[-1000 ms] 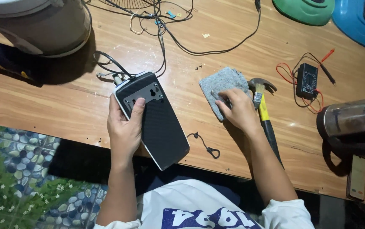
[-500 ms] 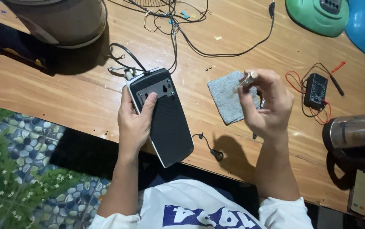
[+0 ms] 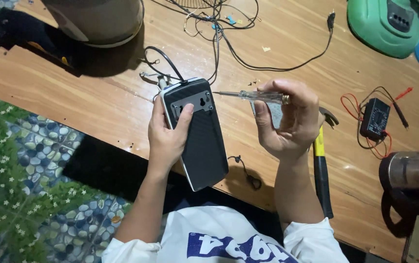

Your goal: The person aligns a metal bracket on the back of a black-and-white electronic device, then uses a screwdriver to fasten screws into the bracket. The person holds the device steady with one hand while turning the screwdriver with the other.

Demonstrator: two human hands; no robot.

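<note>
At the far left a big rounded grey-beige appliance body point(image 3: 95, 19) stands on the long wooden table point(image 3: 73, 92), throwing a dark shadow toward the left edge, and beyond the table's near edge a patterned floor of pebbles and small white flowers point(image 3: 19, 185) shows. Right of that, near the middle, the left hand point(image 3: 168, 139) grasps a black rectangular device with a textured back and a grey metal mounting plate point(image 3: 197, 131), fingers wrapped around its left side and the thumb laid on the plate; the device is lifted over the near edge of the table, its far end pointing at a tangle of black cables point(image 3: 219, 34) lying on the wood. Just to the right, the right hand point(image 3: 287, 122) is closed around a slim screwdriver with a clear handle and a thin metal shaft point(image 3: 253, 95), held level with its tip just beside the top right corner of the device. Under that hand lies a hammer with a yellow and black handle point(image 3: 320, 170), partly hidden. Farther right sits a small black multimeter with red and black leads point(image 3: 375, 119), a green plastic housing point(image 3: 382, 24) lies at the far right, and a dark cylindrical metal vessel point(image 3: 411, 170) sits at the near right edge.
</note>
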